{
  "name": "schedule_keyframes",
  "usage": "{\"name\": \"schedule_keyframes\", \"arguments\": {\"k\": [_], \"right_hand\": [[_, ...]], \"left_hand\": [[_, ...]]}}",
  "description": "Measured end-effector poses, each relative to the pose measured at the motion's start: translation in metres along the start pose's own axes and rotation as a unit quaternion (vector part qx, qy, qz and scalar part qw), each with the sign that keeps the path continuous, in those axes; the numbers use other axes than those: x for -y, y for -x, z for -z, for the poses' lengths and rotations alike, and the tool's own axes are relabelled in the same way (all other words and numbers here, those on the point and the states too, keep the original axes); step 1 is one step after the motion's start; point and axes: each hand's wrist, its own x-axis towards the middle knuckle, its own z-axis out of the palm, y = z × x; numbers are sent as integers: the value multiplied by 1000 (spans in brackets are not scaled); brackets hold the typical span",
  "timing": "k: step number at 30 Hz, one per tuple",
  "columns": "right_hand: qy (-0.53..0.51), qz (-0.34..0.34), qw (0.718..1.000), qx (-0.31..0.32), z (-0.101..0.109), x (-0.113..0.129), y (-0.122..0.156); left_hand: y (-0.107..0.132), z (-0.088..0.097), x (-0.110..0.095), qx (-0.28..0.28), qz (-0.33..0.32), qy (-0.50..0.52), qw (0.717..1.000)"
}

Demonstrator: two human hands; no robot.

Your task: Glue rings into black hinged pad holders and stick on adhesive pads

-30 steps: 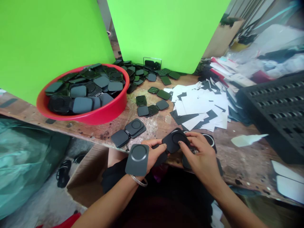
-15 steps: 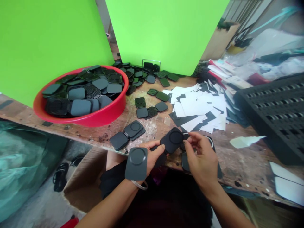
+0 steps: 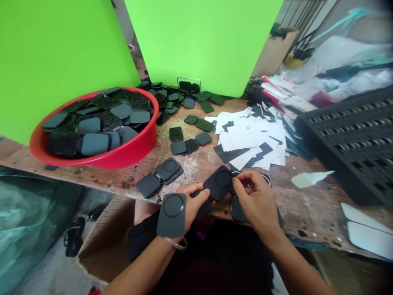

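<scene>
My left hand (image 3: 193, 207) is closed around a black folding charger pad (image 3: 218, 183), its ring-marked panel facing up and tilted. A second grey panel with a round ring (image 3: 171, 215) lies over the back of that hand near the wrist; whether it joins the held pad I cannot tell. My right hand (image 3: 256, 198) pinches at the right edge of the held panel, and what is between its fingertips is hidden. Under and behind the right hand lies another dark pad (image 3: 238, 209), partly covered. An unfolded charger pad (image 3: 149, 185) rests left of my hands.
A red basin (image 3: 135, 153) heaped with dark folding pads stands at left. More pads (image 3: 176, 96) lie behind it. White paper sheets (image 3: 245, 137), a small nozzle bottle (image 3: 307, 179) and a slotted black foam block (image 3: 353, 164) are to the right. Green boards (image 3: 202, 45) stand behind.
The view has shifted slightly, moving the scene a little left. My right fingertips stay at the panel's edge and have drawn closer together; my left hand keeps its hold.
</scene>
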Motion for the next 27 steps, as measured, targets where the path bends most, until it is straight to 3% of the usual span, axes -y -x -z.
{"name": "schedule_keyframes", "arguments": {"k": [12,20,24,27], "right_hand": [[-41,-54,997,33,2,3,-6],[-82,-103,989,72,3,-1,-9],[-142,-138,976,93,4,-4,-11],[-229,-179,950,113,6,-4,-15]], "left_hand": [[9,-6,-22,11,-5,-54,998],[8,-4,-18,15,-8,-44,999],[6,-2,-13,19,-11,-25,999],[5,-3,-13,16,9,12,1000]]}}
